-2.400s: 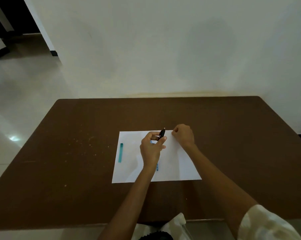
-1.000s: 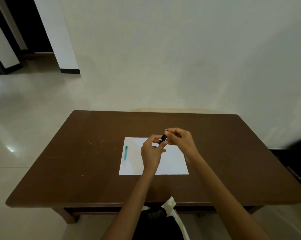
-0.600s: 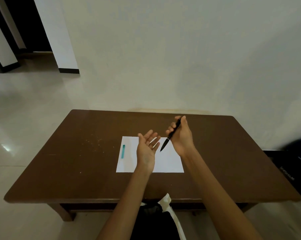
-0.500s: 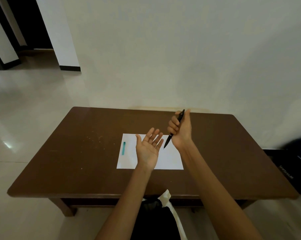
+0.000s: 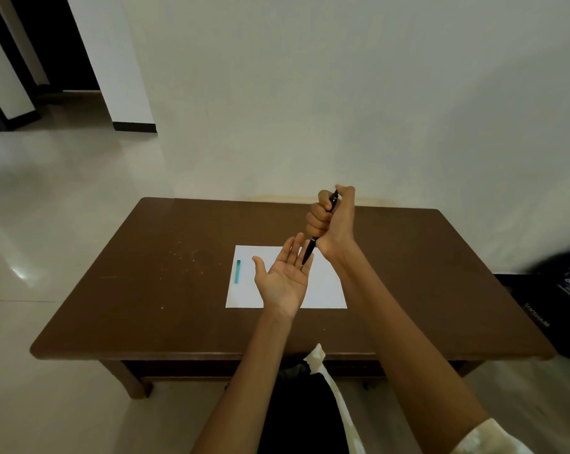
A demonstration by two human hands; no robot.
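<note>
I saw R hand (image 5: 332, 221) fisted round pen (image 5: 311, 252), tip at spread L hand (image 5: 283, 276), above paper's (image 5: 326, 290) far edge; paper well inside table (image 5: 179, 257) edges.

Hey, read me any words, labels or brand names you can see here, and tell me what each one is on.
"adan": white letters, last ones unsure and cut off at the picture's edge, on the dark bag right of the table.
Smaller white print lower on that bag: too blurred to read.
No text shows on the pen, the paper or the teal strip.
</note>
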